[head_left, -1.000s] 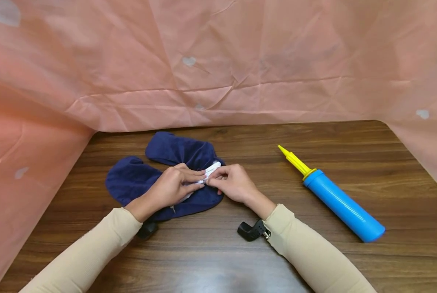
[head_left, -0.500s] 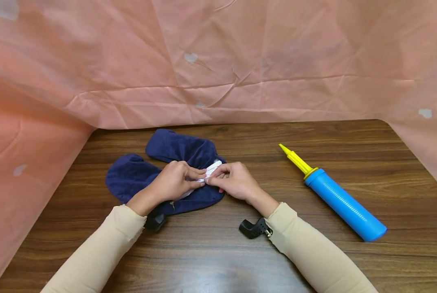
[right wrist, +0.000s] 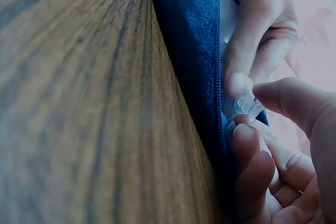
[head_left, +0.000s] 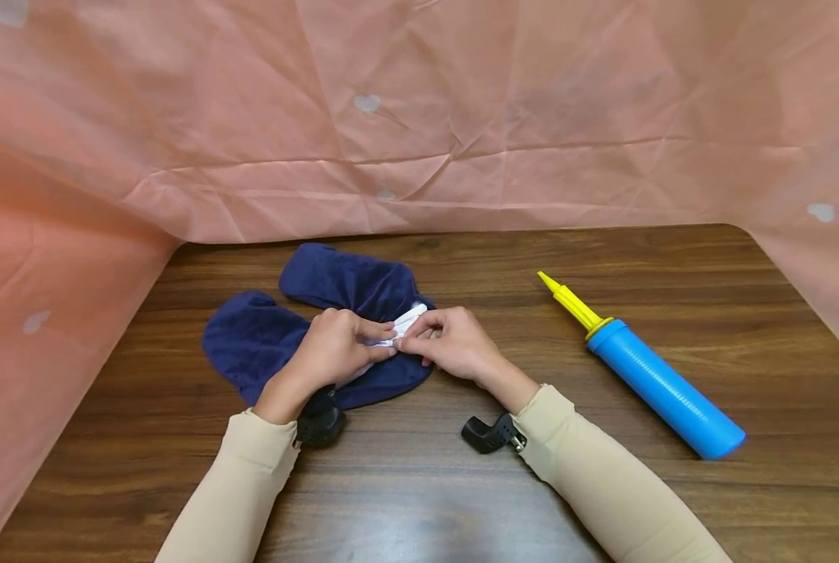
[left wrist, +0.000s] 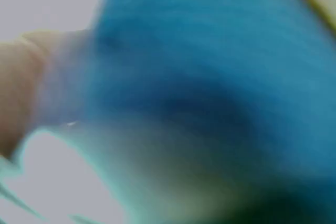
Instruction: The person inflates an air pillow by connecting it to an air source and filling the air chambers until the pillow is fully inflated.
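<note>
A limp navy blue velvet pillow cover (head_left: 257, 340) lies flat on the wooden table (head_left: 419, 485), left of centre. A white piece (head_left: 410, 319) sticks out of its zip opening. Both hands meet there. In the right wrist view a small clear plastic valve (right wrist: 242, 104) sits at the edge of the blue cover (right wrist: 189, 77). My right hand (head_left: 412, 344) pinches it between thumb and fingers. My left hand (head_left: 380, 348) pinches it from the other side. The left wrist view shows only a blue blur (left wrist: 210, 77).
A blue hand pump (head_left: 661, 387) with a yellow nozzle (head_left: 570, 301) lies at an angle on the right of the table. Crinkled pink sheeting (head_left: 419, 141) walls in the back and both sides. Bare wood shows in front of my arms.
My left forearm has swung inward toward the centre. Both hands have stayed at the white piece, still pinching.
</note>
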